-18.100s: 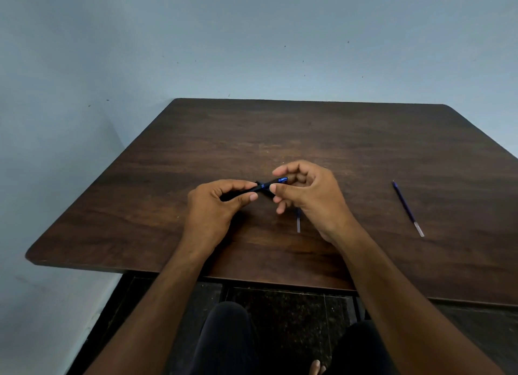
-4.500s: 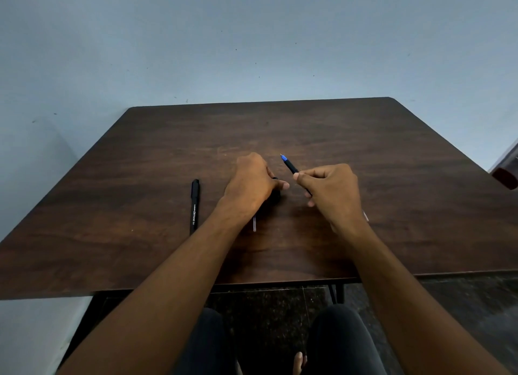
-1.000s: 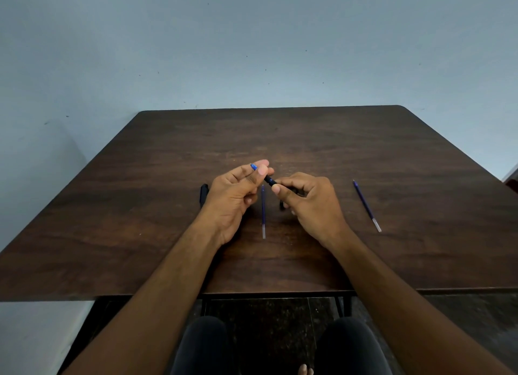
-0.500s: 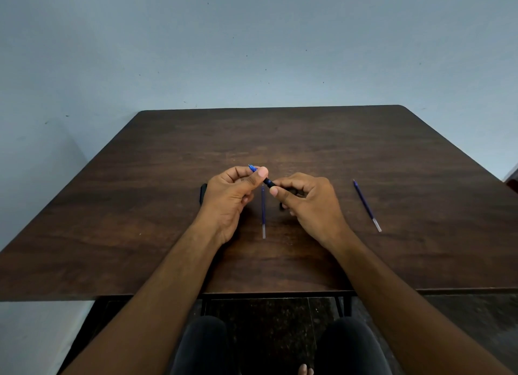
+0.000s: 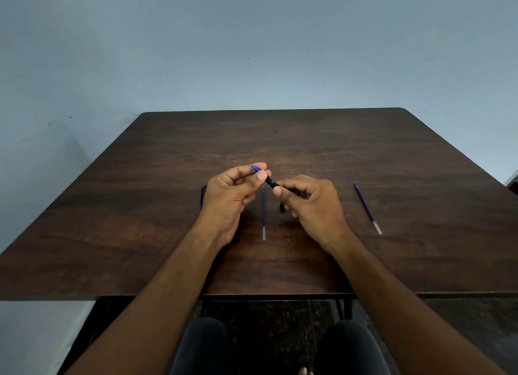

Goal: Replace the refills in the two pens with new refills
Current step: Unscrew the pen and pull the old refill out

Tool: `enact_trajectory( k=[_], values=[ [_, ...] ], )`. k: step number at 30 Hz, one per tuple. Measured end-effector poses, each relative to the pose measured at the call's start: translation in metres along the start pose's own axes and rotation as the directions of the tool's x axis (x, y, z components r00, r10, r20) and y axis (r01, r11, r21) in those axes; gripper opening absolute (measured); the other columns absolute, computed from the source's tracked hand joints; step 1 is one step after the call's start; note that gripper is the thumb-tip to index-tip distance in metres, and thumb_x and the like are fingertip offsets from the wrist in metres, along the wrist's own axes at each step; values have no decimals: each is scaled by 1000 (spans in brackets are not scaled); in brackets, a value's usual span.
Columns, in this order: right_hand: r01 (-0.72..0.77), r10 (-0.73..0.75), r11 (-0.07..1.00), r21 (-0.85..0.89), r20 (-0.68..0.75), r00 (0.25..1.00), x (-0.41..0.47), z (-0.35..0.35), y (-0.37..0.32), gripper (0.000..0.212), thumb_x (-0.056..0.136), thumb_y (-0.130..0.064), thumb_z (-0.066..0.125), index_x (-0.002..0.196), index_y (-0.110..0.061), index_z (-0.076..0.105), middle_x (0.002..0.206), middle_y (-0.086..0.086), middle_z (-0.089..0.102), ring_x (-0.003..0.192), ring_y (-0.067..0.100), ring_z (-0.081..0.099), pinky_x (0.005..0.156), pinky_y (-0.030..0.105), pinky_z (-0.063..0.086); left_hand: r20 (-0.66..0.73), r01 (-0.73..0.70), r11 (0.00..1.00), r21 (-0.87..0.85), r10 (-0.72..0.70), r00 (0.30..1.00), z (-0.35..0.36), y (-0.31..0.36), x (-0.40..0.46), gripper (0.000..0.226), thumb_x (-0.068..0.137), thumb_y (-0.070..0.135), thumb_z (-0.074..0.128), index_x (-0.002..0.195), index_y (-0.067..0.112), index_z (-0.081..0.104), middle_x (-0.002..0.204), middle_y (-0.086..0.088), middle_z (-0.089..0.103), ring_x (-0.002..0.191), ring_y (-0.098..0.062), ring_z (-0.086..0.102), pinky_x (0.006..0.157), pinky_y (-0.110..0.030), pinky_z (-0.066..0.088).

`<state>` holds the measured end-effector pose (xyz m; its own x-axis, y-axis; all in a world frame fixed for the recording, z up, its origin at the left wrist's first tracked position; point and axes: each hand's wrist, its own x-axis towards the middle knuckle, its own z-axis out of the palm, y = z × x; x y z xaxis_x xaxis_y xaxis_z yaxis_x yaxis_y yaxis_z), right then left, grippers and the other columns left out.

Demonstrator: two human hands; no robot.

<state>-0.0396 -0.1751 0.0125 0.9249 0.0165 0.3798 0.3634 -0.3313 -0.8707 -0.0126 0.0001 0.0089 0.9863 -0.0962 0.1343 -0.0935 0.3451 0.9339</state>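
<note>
Two hands on one pen above the desk

Two bare hands met over the middle of a dark wooden desk (image 5: 364, 156), and between them they held a single pen (image 5: 269, 180) off the surface. The left hand (image 5: 229, 198) pinched the pen's blue tip end (image 5: 256, 168) between thumb and fingertips, so its grip was narrow and closed on that end. The right hand (image 5: 311, 203) curled its fingers and thumb around the black barrel, its grip likewise closed on the pen. The pen slanted, the blue end higher and farther from the person, the black part running down into the right fist.

One blue refill (image 5: 263, 213) lay flat on the desk directly below the gap between the two hands, lengthwise away from the person, its pale end nearest. A second refill (image 5: 367, 208) lay well apart to the right of the right hand, angled, its pale end also nearest the person. A small dark piece (image 5: 282, 207) sat just beside the right hand's fingers; what it was could not be told. A second pen (image 5: 203, 194), black, lay behind the left hand and was mostly hidden by it.

Both forearms reached in from the near edge of the desk. Behind the desk stood a plain pale blue wall (image 5: 252, 52).
</note>
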Motion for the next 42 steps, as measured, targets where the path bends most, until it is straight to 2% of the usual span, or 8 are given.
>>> enact_trajectory(
  k=[4,8,14,20,25,35,37,42],
  values=[
    [3,-3,1000,-7,9,1000,0,0,0,14,90,-17,74,103,-13,78,86,3,72,67,13,64,63,31,55,-45,28,1000,5,-28,999,3,1,1,29,66,32,87,90,16,81,84,-3,74,59,-4,49,52,-21,34],
    [15,-15,1000,-26,14,1000,-1,0,-1,14,91,-18,73,104,-14,78,86,1,72,64,5,62,62,26,54,-93,35,997,64,-29,995,5,2,-1,37,57,45,88,84,20,80,70,9,68,57,0,52,59,-24,37],
    [14,-13,1000,-2,16,1000,-1,-1,-3,15,89,-17,75,103,-13,79,85,-1,72,66,4,62,63,24,53,-110,25,994,108,-13,994,4,2,-1,58,55,56,89,90,12,76,98,-16,66,61,-7,46,60,-25,40],
    [4,-4,1000,11,8,1000,-1,-2,-5,14,91,-14,73,103,-13,78,88,2,73,64,6,62,62,24,54,67,21,997,74,-26,997,1,1,0,43,77,45,84,112,21,78,120,-5,75,67,1,52,61,-16,42],
    [-18,18,999,32,6,1000,-1,-1,-5,14,91,-15,72,103,-16,78,88,0,73,64,6,63,61,21,52,74,21,998,54,-25,997,-1,2,0,26,88,21,74,114,19,78,117,-9,76,67,-1,52,61,-16,43],
    [-25,24,996,83,13,1000,-1,1,-2,18,88,-15,76,105,-19,78,87,4,73,60,4,61,57,22,52,-96,40,996,80,-32,995,5,2,0,28,67,41,85,83,19,78,90,-14,67,58,-5,46,56,-23,38],
    [-29,29,994,104,2,1000,-1,1,-2,24,89,-15,75,112,-19,76,88,4,74,61,6,62,56,21,52,-93,46,997,68,-40,995,4,1,0,27,72,39,84,87,18,78,78,-6,66,60,-6,46,55,-22,38],
    [-39,40,995,96,-12,999,-1,0,-2,26,91,-13,73,117,-15,75,89,2,73,62,6,62,57,20,51,-9,59,997,56,-59,998,2,4,-2,36,82,35,79,115,21,78,113,-2,77,72,-1,55,65,-20,41]
  ],
)
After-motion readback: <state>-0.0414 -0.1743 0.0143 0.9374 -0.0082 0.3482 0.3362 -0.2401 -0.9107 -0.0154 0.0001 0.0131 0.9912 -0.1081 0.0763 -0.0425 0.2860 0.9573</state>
